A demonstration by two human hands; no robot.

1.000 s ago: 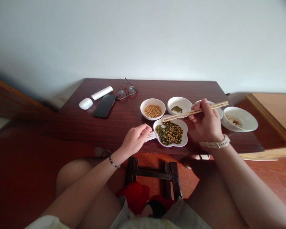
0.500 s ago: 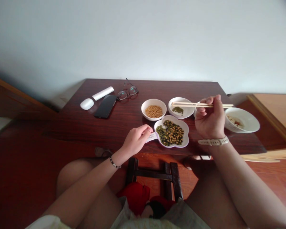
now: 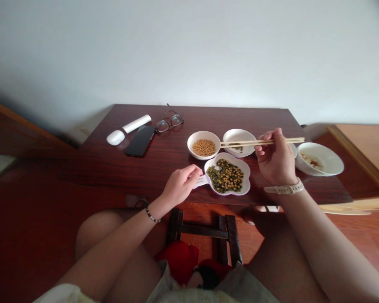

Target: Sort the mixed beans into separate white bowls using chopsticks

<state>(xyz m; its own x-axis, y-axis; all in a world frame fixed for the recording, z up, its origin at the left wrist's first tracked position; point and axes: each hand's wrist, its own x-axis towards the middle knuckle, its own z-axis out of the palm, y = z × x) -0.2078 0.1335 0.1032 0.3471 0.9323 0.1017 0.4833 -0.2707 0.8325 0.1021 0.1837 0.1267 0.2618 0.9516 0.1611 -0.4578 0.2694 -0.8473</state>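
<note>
My left hand point(image 3: 183, 182) is closed on the short handle of a white scalloped dish point(image 3: 246, 185), which sits near the table's front edge. Yellow soybeans, small green beans and dark beans lie mixed in it. My right hand point(image 3: 276, 158) grips a pair of wooden chopsticks point(image 3: 243, 144), their tips slightly apart above the table between two bowls. Behind the dish stands a white bowl of soybeans point(image 3: 204, 147). To its right, another white bowl point(image 3: 236, 134) has a few green beans, partly covered by the chopsticks. I cannot make out anything between the chopstick tips.
A large white bowl point(image 3: 330, 158) with pale pieces stands at the table's right end, beside a dish mostly hidden behind my right hand. At the left lie a phone point(image 3: 140, 141), glasses point(image 3: 169, 123), a white mouse point(image 3: 115, 137) and a white cylinder point(image 3: 137, 123).
My right hand has shifted a little to the left, carrying the chopstick tips from over the green-bean bowl to beside the soybean bowl. My left hand and the scalloped dish stay in place.
</note>
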